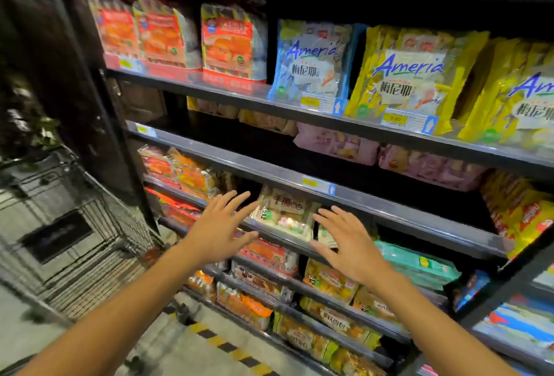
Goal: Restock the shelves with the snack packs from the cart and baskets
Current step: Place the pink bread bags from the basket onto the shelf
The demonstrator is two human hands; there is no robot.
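A pale snack pack [284, 213] with red lettering stands on a middle shelf [389, 213] of the dark rack. My left hand [221, 225] is spread open just left of it, fingers straight, holding nothing. My right hand [347, 243] is open too, just right of the pack, its fingers stretched toward a second pale pack [325, 237] partly hidden behind it. Neither hand clearly touches the pack. The wire cart [75, 225] stands at the left, beside the rack's end.
Upper shelves hold red-orange packs [227, 42], a blue Ameria bag [311, 60] and yellow Ameria bags [410, 75]. Pink packs [338, 143] lie one shelf down. Lower shelves carry orange and yellow packs [329, 279] and a teal pack [419, 264]. Yellow-black floor tape [227, 345] runs below.
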